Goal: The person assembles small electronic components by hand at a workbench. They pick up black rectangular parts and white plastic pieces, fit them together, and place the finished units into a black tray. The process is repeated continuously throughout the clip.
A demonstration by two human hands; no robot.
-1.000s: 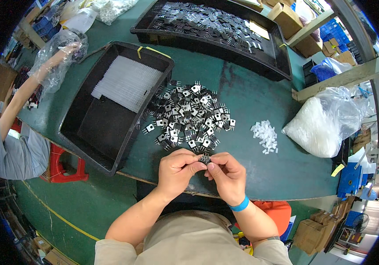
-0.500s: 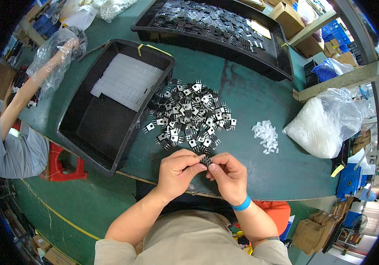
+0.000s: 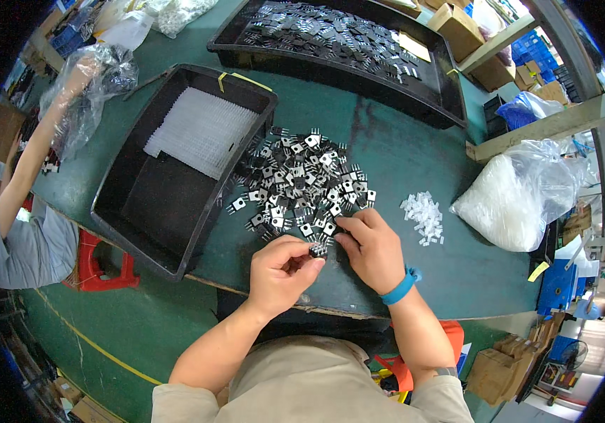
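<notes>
My left hand [image 3: 281,275] is closed near the table's front edge, pinching a small bunch of transistors [image 3: 318,250] between thumb and fingertips, with their metal legs sticking up. My right hand [image 3: 374,252], a blue band round its wrist, reaches to the near right edge of a loose pile of transistors [image 3: 295,176]. Its index finger and thumb stand a little apart beside the nearest pieces, with nothing plainly between them. The pile's transistors are black-bodied with silvery tabs and legs, lying at all angles. Right of them lies a small heap of white plastic pieces [image 3: 423,218].
A black tray [image 3: 200,247] with a block of whitish tubes [image 3: 200,134] stands left of the pile. Behind is a larger black tray [image 3: 344,81] of dark parts. A clear bag of white pieces [image 3: 503,201] sits at right. At far left, a co-worker's arm [image 3: 34,151] reaches toward plastic bags.
My right hand has left the bunch and moved forward and right to the pile. My left hand keeps the bunch, which has shifted slightly left. The co-worker's arm has moved a little left.
</notes>
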